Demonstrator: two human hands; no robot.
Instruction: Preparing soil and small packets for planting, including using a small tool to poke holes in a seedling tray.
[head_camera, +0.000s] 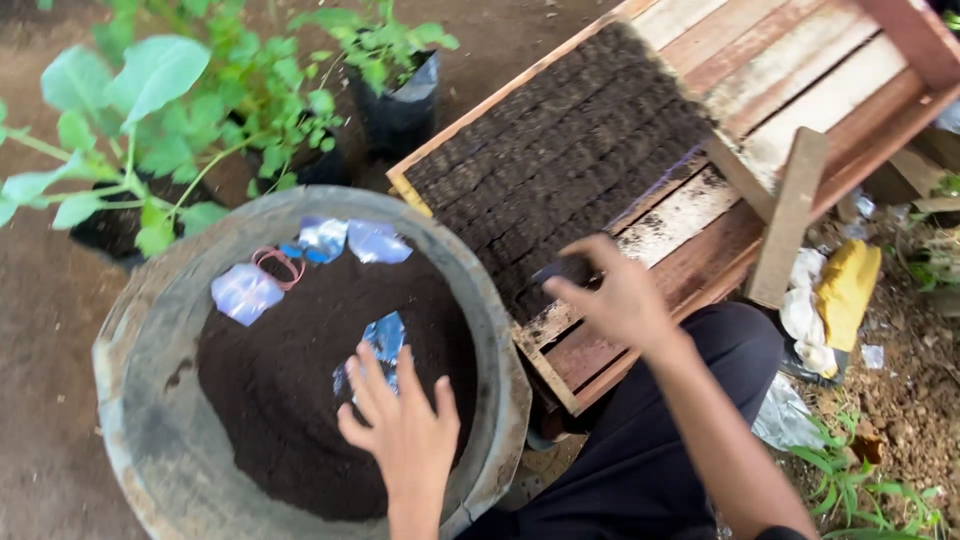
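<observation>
Over the big round tub (140, 330) of dark soil (290, 400), the left hand (405, 425) hovers open with fingers spread. The right hand (620, 300) pinches one small dark soil bag (568, 270) at the wooden tray (800, 80)'s packed rows. It might tip and spill if squeezed loosely. I count one red rubber band (280, 265), two black-bagged plants (395, 90).

1. Your basin (140, 330): dull grey metal, scuffed, matt, dusted with dirt.
2. Soil (290, 390) in it: dark, fine, crumbly, matt.
3. Torn packets (246, 292) on the soil: glossy plastic film.
4. Tray (800, 80) by your right hand (620, 300): rough unpainted wooden slats, weathered, soil-stained.
5. Plant bags (400, 110): shiny black plastic.
</observation>
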